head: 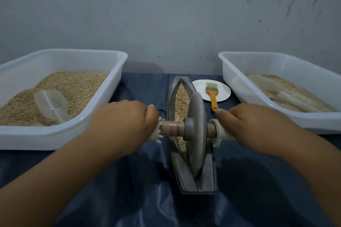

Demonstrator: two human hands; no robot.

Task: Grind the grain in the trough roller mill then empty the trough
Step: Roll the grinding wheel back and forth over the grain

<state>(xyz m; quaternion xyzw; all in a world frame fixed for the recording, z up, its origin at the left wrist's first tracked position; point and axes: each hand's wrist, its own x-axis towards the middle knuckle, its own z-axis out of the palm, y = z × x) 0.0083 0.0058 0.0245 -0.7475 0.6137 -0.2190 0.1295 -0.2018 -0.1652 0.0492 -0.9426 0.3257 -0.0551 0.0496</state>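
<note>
A grey boat-shaped trough (pixel 208 177) lies lengthwise on the dark blue cloth, with tan grain (pixel 181 97) along its groove. A grey stone wheel (pixel 196 131) stands on edge in the groove, on a wooden axle (pixel 171 127) with cloth-wrapped ends. My left hand (pixel 125 121) grips the axle's left end. The right end is gripped by my right hand (pixel 251 125). The wheel sits near the middle of the trough, hiding the grain beneath it.
A white tub (pixel 60 136) of whole grain with a clear scoop (pixel 52 105) stands at the left. At the right, another white tub (pixel 239 77) holds paler grain and a scoop (pixel 276 92). A white plate (pixel 201 86) behind the trough carries an orange-handled brush (pixel 213 96). A grey wall rises behind.
</note>
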